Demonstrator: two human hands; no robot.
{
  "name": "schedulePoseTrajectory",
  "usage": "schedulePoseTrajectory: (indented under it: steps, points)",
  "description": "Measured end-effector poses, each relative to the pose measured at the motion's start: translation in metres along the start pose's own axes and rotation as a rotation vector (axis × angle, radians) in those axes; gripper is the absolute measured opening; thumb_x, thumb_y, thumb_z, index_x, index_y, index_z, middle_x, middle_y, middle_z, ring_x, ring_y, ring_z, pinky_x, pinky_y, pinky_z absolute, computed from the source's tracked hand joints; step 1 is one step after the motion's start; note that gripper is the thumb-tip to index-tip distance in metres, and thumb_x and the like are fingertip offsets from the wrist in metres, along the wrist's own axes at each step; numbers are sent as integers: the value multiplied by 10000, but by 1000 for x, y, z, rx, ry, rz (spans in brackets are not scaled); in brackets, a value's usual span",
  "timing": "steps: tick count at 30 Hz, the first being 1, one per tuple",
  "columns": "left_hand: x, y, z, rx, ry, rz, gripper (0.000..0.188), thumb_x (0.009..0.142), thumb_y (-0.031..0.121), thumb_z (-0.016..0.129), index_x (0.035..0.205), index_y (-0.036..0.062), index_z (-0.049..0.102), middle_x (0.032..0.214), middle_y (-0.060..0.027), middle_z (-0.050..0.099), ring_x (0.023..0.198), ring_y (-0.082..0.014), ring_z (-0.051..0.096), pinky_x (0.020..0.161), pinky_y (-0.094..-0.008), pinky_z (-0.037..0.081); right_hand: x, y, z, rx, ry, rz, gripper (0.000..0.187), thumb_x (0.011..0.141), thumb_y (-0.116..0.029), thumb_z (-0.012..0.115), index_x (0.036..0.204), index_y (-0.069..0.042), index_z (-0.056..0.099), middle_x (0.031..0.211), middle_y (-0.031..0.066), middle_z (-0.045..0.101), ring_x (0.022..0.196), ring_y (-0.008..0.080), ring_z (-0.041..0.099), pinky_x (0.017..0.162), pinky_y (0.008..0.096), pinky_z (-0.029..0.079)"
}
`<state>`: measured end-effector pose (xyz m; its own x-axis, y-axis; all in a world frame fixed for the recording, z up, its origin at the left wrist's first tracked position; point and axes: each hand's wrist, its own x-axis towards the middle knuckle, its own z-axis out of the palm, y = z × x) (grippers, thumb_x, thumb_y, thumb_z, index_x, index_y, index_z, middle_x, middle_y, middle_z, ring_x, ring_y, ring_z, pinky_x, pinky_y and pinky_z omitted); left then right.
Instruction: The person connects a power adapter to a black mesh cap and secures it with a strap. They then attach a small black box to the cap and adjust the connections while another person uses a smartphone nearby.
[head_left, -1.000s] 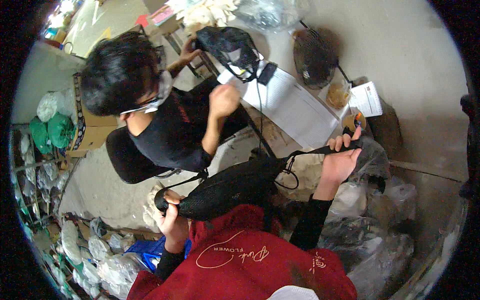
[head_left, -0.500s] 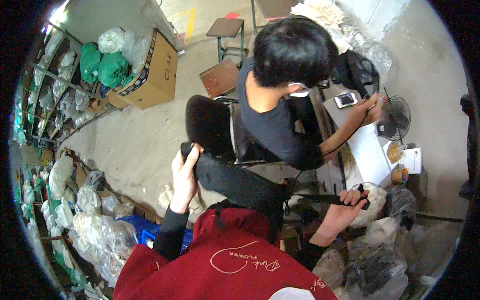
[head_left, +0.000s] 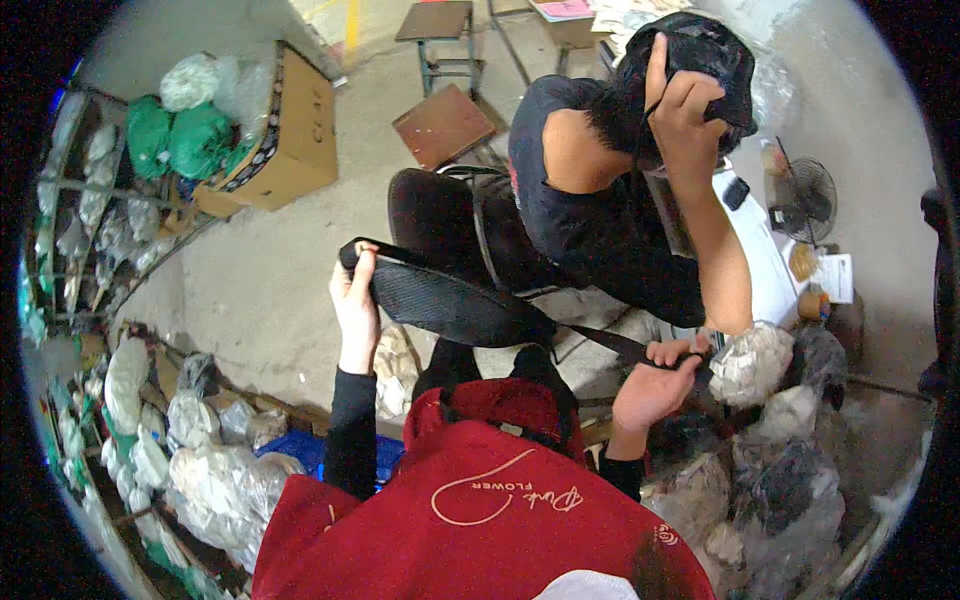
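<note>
A black padded strap (head_left: 450,303) with a wide mesh middle is stretched in front of my body. My left hand (head_left: 352,300) grips its rolled left end, thumb on top. On the other side, my right hand (head_left: 655,388) is closed around the narrow webbing at its right end. The mesh part hangs slightly bowed above my knees, close to a black chair (head_left: 430,212). I wear a dark red apron (head_left: 480,480).
A seated co-worker (head_left: 620,220) sits just ahead, one hand raised to a black cap (head_left: 690,60). Beyond are a desk with papers, a fan (head_left: 803,200) and stools (head_left: 445,125). Plastic bags (head_left: 215,490) crowd both sides; a cardboard box (head_left: 285,140) stands far left.
The strap has been pulled tauter and shows its mesh face. My left hand moved left and farther away, my right hand slightly left. The co-worker raised the black cap to their head.
</note>
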<state>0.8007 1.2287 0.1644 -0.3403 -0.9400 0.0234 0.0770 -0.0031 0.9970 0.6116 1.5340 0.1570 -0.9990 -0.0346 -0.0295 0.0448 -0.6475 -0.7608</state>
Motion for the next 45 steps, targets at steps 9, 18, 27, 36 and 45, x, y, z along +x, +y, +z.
schedulePoseTrajectory:
  steps: [9, 18, 27, 36, 45]
  points:
    - [56, 20, -64, -7, -261, 148, 62, 964, 94, 593, 977, 36, 609, 967, -7, 580, 894, -93, 509, 847, -244, 401, -80, 80, 36, -347, 142, -216, 264, 1080, -249, 398, 1186, -39, 517, 827, 26, 520, 844, 151, 509, 900, 347, 422]
    - [127, 79, -106, 384, -494, 294, 88, 972, 104, 567, 947, 26, 598, 836, 10, 530, 776, -76, 459, 718, -225, 380, -112, 198, 95, -511, 48, 217, 333, 1069, -336, 428, 1178, -62, 582, 698, -54, 451, 666, 66, 401, 638, 232, 314]
    - [147, 86, -117, 325, -414, 347, 77, 981, 115, 583, 946, 49, 599, 856, 30, 538, 790, -82, 467, 746, -233, 388, -39, 326, 155, -1304, -383, 228, 539, 979, -431, 501, 811, 54, 666, 939, 275, 669, 917, 450, 631, 800, 484, 487]
    - [164, 92, -114, 271, -386, 256, 89, 968, 128, 611, 977, 40, 598, 937, 16, 566, 844, -80, 479, 805, -223, 378, -78, 363, -2, -323, 706, 146, 281, 980, -289, 594, 1034, -24, 671, 884, 49, 694, 797, 129, 635, 710, 257, 492]
    - [171, 92, -108, 228, -400, 230, 101, 978, 128, 603, 999, 32, 583, 970, -16, 565, 898, -107, 501, 857, -250, 393, -51, 485, 7, -228, 44, 829, 495, 997, -410, 529, 1315, -34, 583, 1086, 63, 645, 952, 184, 581, 863, 369, 435]
